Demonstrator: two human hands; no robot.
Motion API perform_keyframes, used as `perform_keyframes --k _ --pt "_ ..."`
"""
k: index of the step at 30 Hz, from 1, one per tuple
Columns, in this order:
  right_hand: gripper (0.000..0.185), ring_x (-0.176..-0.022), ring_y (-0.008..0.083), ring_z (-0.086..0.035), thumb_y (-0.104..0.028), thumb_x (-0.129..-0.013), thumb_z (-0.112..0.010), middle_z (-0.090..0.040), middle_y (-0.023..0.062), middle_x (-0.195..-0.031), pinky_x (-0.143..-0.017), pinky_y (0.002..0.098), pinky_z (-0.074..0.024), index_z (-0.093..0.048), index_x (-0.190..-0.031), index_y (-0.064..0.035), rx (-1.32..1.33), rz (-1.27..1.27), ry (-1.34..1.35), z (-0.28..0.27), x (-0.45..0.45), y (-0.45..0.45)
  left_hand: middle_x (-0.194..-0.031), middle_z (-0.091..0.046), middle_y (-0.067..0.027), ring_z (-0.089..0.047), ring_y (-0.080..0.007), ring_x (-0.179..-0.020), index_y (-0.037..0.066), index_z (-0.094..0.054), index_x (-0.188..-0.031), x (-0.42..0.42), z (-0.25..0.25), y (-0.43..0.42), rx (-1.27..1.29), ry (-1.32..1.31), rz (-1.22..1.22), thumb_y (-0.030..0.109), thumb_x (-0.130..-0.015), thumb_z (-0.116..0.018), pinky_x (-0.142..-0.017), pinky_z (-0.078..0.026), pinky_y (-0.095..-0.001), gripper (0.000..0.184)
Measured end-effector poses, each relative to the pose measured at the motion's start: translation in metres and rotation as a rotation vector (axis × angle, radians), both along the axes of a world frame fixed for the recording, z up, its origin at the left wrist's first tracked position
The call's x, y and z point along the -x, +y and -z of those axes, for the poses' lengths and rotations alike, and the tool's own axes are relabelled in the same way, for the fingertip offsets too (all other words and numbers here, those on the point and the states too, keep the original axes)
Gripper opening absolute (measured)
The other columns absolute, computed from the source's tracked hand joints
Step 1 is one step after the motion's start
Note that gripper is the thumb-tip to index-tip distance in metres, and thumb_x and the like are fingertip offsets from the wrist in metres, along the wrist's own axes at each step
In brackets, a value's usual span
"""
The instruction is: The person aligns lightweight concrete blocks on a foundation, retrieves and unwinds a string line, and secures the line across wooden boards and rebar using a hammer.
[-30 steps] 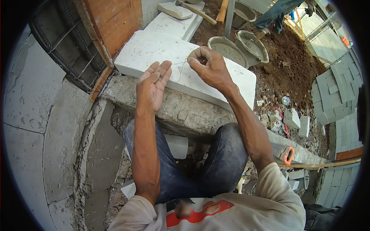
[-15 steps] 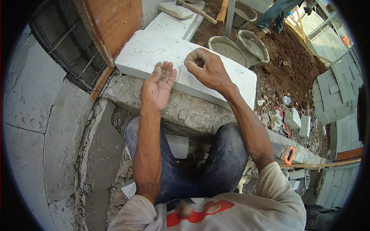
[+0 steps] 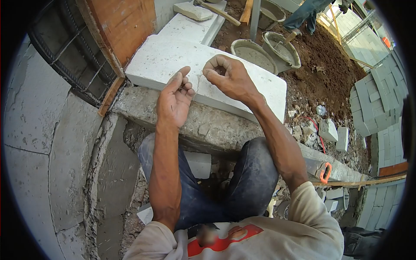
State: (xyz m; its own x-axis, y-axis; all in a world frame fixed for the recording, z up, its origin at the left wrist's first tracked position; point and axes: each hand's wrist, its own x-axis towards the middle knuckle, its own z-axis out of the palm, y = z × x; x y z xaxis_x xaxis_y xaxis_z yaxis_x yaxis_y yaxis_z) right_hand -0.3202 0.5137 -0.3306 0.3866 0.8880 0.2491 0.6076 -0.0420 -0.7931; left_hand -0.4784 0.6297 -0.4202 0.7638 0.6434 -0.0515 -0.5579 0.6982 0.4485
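Observation:
My left hand (image 3: 174, 99) is palm up over the block's near edge, its fingers curled around small thin metal pieces that look like nails (image 3: 181, 89), mostly hidden by the fingers. To its right, my right hand (image 3: 227, 78) pinches a thin string (image 3: 199, 82) between thumb and forefinger. The string dangles in a loose, kinked line beside my left fingertips. Beneath both hands lies a long white aerated concrete block (image 3: 255, 89) on a rough concrete ledge (image 3: 212, 125).
Mortar buckets (image 3: 281, 48) stand beyond the block, near a soil heap (image 3: 333, 60) and another person's legs (image 3: 305, 15). A hammer (image 3: 221, 13) lies on the rear blocks. On the right is an orange-handled saw (image 3: 325, 172). Rebar (image 3: 82, 52) stands at left.
The fingers of my left hand have curled in over the nail-like pieces, which lay more exposed before. My right hand keeps its pinch on the string. The view has shifted slightly.

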Motion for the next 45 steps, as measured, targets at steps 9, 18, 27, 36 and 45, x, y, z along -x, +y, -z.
perform_keyframes --k 9,18,27,36,45 --pt "0.025 -0.082 0.0162 -0.063 -0.022 -0.092 -0.070 -0.072 0.0093 -0.090 -0.075 0.0338 -0.0525 -0.074 -0.099 0.0020 -0.008 -0.017 0.048 -0.001 -0.002 -0.001 -0.087 -0.053 0.0043 -0.046 -0.0084 -0.080 -0.006 -0.064 -0.135 -0.001 -0.011 -0.013 -0.231 0.189 0.004 0.016 -0.103 -0.072 -0.077 -0.043 -0.0253 0.040" --pt "0.022 -0.078 0.0130 -0.062 -0.022 -0.096 -0.069 -0.068 0.0048 -0.085 -0.071 0.0306 -0.0510 -0.072 -0.097 0.0001 0.108 -0.043 0.078 0.008 -0.002 0.004 -0.089 -0.064 0.0024 -0.049 -0.0058 -0.078 -0.004 -0.069 -0.128 -0.005 0.002 -0.007 -0.142 0.119 -0.152 0.017 -0.098 -0.079 -0.071 -0.039 -0.0213 0.038" --pt "0.024 -0.086 0.0168 -0.071 -0.023 -0.096 -0.069 -0.073 0.0096 -0.091 -0.080 0.0326 -0.0568 -0.072 -0.101 0.0005 0.155 -0.057 0.221 0.002 0.004 0.003 -0.103 -0.075 -0.0097 -0.062 -0.0078 -0.084 -0.005 -0.069 -0.118 -0.007 -0.017 -0.021 -0.375 0.363 -0.450 0.016 -0.090 -0.088 -0.071 -0.046 -0.0197 0.040" --pt "0.023 -0.087 0.0183 -0.074 -0.022 -0.098 -0.069 -0.077 0.0126 -0.090 -0.082 0.0338 -0.0586 -0.071 -0.101 0.0010 0.128 -0.021 0.203 0.001 0.007 0.003 -0.101 -0.076 -0.0146 -0.071 -0.0150 -0.092 -0.008 -0.065 -0.111 -0.009 -0.020 -0.025 -0.395 0.398 -0.463 0.006 -0.092 -0.085 -0.082 -0.054 -0.0228 0.031" --pt "0.024 -0.089 0.0171 -0.074 -0.021 -0.104 -0.067 -0.074 0.0117 -0.095 -0.077 0.0316 -0.0586 -0.070 -0.106 0.0031 0.086 -0.077 0.129 0.001 0.011 0.004 -0.106 -0.077 -0.0198 -0.072 -0.0154 -0.096 -0.008 -0.065 -0.108 -0.013 -0.018 -0.029 -0.505 0.354 -0.430 0.008 -0.095 -0.082 -0.088 -0.057 -0.0241 0.027"
